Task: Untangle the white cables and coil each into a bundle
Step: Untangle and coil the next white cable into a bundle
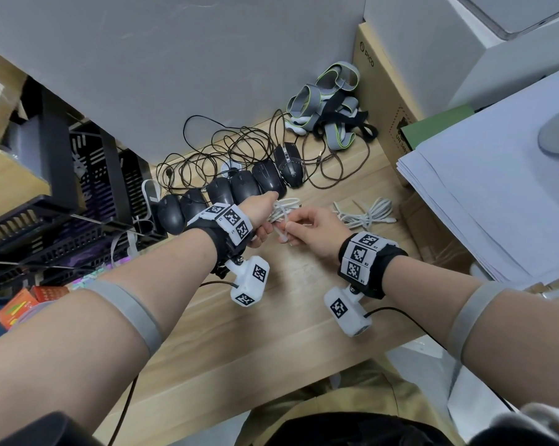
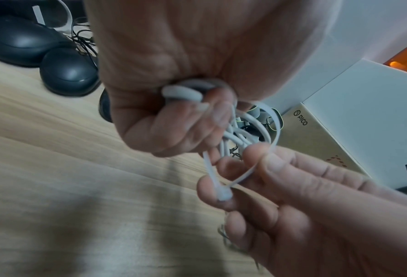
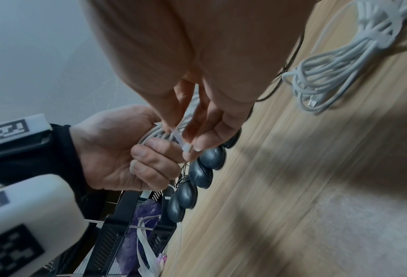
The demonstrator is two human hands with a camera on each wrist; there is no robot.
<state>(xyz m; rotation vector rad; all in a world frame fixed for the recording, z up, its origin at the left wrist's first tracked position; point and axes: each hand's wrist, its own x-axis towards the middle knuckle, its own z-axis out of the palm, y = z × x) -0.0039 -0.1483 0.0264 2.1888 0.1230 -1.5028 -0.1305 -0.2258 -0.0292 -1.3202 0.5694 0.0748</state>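
My left hand (image 1: 262, 224) grips a coiled white cable (image 1: 284, 210) just above the wooden table (image 1: 271, 333). In the left wrist view its loops (image 2: 241, 134) stick out past my curled left fingers (image 2: 173, 123). My right hand (image 1: 305, 225) pinches a thin white tie strap (image 2: 221, 191) that runs round this coil; the right wrist view shows the strap (image 3: 182, 144) between thumb and fingers. A second white cable (image 1: 365, 214), bundled and tied, lies on the table to the right (image 3: 335, 61).
Several black mice (image 1: 226, 191) stand in a row right behind my hands, with tangled dark cords (image 1: 239, 146) behind them. Grey straps (image 1: 332, 107) and a cardboard box (image 1: 377, 91) are at the back right, stacked paper (image 1: 497, 194) right, black trays (image 1: 62, 226) left.
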